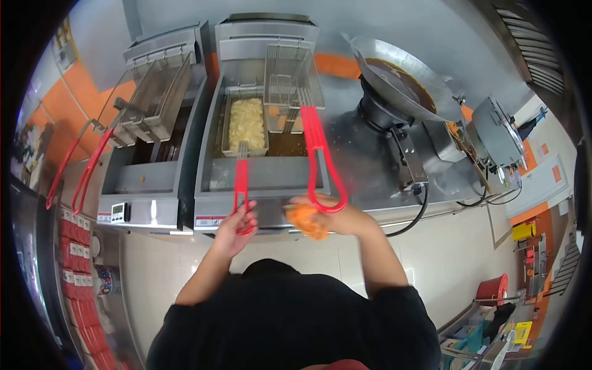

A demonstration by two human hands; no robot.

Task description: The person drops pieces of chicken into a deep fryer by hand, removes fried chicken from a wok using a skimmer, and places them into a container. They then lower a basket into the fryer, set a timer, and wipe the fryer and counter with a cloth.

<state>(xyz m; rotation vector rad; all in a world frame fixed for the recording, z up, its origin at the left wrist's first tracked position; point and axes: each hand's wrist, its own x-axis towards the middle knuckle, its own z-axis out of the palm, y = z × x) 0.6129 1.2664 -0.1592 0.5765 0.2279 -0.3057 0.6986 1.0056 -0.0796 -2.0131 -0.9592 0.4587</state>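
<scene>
My left hand point(235, 231) is closed around the red handle point(241, 185) of a fryer basket. That basket holds pale yellow frying food point(246, 125) down in the oil of the middle fryer. My right hand point(330, 217) is closed on an orange cloth point(306, 221), below the loop of a second red handle point(317, 142). This handle belongs to an empty wire basket point(290, 74) resting high at the fryer's right side. Some orange-brown pieces point(275, 115) show beneath that wire basket.
A second fryer point(148, 179) with hanging baskets point(154, 95) stands at the left, with a small timer point(121, 213) on its front. A large wok point(401, 77) of dark liquid sits on a burner at the right. A black hose point(421, 213) hangs over the counter edge.
</scene>
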